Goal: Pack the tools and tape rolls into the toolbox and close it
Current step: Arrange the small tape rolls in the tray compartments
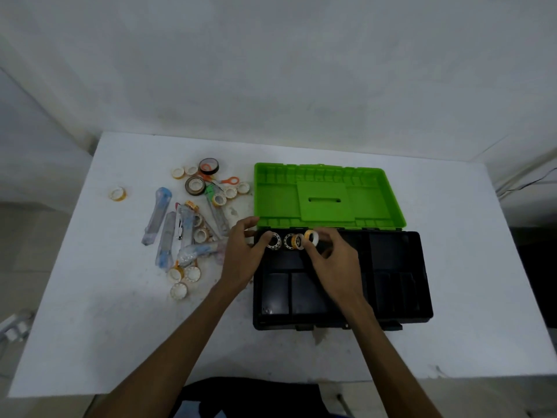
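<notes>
1. The right hand [334, 263] pinches a small white tape roll [312, 237] between thumb and fingers, over the back compartment of the toolbox tray.
2. The left hand [244, 254] holds another roll [274, 241] there with curled fingers.
3. Two more rolls [294, 241] stand between them.
4. The black toolbox [398, 297] is open, its green lid [325, 194] lying back.
5. Other rolls and wrapped tools [187, 230] lie on the white table [120, 327], to the left.
</notes>
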